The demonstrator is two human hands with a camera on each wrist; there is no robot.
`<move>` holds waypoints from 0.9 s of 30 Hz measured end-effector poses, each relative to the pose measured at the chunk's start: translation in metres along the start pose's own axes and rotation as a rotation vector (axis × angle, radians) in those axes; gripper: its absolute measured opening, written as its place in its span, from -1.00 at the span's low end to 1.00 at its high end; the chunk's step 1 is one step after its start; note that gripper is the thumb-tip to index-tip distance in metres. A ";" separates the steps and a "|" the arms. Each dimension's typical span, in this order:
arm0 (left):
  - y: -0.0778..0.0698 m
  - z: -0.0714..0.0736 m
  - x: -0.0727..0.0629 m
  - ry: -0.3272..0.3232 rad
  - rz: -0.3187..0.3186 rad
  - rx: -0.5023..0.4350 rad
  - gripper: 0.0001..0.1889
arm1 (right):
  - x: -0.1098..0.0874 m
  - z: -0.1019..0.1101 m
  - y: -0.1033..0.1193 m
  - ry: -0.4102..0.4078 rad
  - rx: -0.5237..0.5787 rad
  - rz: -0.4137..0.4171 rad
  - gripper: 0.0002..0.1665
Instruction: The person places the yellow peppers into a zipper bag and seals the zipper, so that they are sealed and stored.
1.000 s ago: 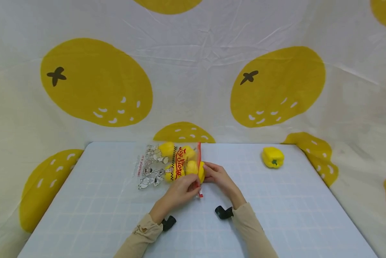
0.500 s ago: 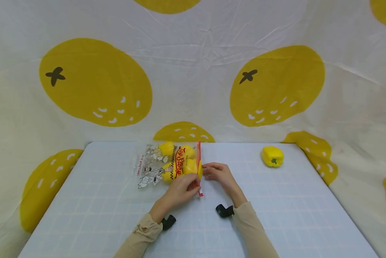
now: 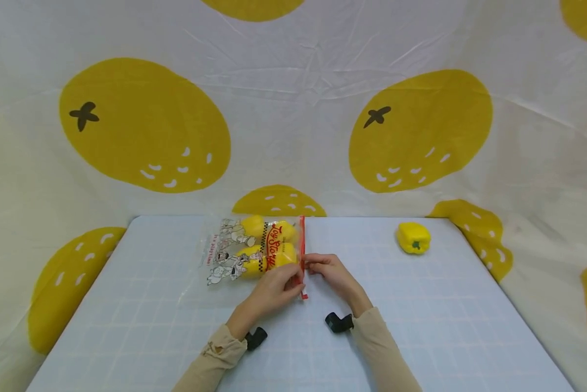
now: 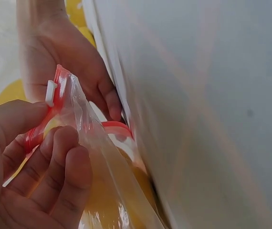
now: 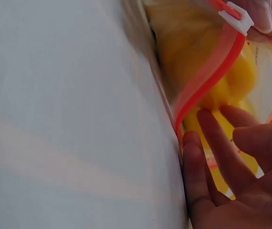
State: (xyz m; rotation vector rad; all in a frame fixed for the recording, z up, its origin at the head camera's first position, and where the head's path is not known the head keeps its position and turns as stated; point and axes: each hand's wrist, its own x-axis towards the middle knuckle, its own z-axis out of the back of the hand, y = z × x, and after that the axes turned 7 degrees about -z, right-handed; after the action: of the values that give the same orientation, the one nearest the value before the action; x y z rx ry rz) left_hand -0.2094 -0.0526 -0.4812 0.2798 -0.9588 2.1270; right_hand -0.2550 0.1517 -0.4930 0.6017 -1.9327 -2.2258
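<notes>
A clear zip bag (image 3: 276, 245) with cartoon print lies flat at the table's back, its red-edged mouth facing right. Several yellow things (image 3: 253, 224) show through it, their kinds blurred by the print. My left hand (image 3: 274, 286) pinches the near end of the red zip strip (image 5: 212, 71), right by its white slider (image 4: 51, 93). At the parted mouth is my right hand (image 3: 335, 275), its fingers extended and slightly bent. In the right wrist view its fingertips (image 5: 206, 117) reach a lobed yellow thing (image 5: 243, 76) like a bell pepper inside the bag.
A yellow bell pepper (image 3: 413, 238) sits at the back right of the pale checked table (image 3: 445, 316). Behind the table hangs a white cloth (image 3: 293, 120) with large yellow fruit prints. Black wrist cameras (image 3: 339, 322) stick out from both wrists.
The yellow thing that stuck out of the bag's mouth has slid left into the bag, with my right hand's fingers following it to the edge. My left hand keeps its pinch.
</notes>
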 end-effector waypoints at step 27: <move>-0.006 0.000 0.000 0.000 0.023 0.036 -0.82 | -0.003 0.012 0.011 -0.022 -0.060 0.007 -0.62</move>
State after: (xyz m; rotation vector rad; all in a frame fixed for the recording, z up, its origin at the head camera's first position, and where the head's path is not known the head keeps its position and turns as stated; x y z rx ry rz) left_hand -0.2056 -0.0504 -0.4778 0.2872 -0.9288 2.1667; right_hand -0.2586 0.1617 -0.4809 0.5637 -1.8678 -2.2863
